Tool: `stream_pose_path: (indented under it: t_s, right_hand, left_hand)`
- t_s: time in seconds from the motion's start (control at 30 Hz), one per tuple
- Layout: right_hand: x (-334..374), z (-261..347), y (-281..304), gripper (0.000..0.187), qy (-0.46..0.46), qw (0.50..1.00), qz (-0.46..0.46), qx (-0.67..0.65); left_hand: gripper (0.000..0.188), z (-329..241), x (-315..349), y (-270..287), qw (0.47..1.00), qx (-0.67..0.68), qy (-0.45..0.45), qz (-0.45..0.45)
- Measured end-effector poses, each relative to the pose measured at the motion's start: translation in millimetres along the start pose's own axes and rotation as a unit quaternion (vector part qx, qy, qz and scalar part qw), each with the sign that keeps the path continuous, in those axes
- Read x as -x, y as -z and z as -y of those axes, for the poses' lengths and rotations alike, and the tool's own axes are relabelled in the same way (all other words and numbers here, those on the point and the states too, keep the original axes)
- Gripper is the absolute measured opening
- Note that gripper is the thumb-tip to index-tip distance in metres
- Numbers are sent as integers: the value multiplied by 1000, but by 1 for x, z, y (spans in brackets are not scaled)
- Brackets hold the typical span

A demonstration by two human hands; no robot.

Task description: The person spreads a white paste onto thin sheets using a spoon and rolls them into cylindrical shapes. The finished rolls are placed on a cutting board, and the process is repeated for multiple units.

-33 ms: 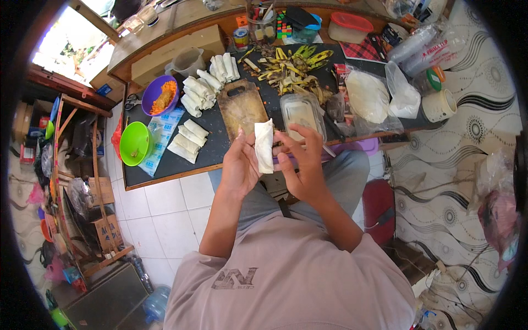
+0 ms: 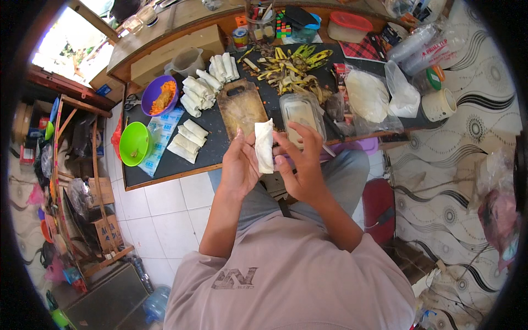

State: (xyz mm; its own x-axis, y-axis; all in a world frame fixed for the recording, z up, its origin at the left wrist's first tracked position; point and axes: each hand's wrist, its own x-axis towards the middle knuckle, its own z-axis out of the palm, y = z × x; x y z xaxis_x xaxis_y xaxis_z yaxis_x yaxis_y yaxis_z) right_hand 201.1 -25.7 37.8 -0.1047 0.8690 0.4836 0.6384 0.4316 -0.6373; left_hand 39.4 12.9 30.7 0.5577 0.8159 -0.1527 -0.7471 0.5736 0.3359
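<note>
Black low table (image 2: 220, 144) on white-tiled floor (image 2: 165, 214).

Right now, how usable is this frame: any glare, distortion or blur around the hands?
Head view: strong fisheye, the table edge bows and a black vignette rings the picture; the window at upper left is blown out; left hand, right hand and the white roll are sharp, evenly lit.

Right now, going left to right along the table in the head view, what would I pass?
Green bowl → purple bowl → wooden cutting board → clear container → stack of round wrappers → white tape roll.
</note>
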Motion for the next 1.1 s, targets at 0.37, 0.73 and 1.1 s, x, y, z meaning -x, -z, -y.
stream_pose_path:
  t_s: [0.37,0.73,1.1]
  right_hand:
    - [9,15,-2,63,32,988,112,106]
    - [15,14,7,52,18,993,108,-41]
    - [-3,-14,1,36,-274,860,14,-431]
  left_hand:
    - [76,-2,4,-26,999,-25,5,-31]
    - [48,1,3,-12,994,-88,-11,-60]
    - [48,15,11,-18,972,-226,34,-44]
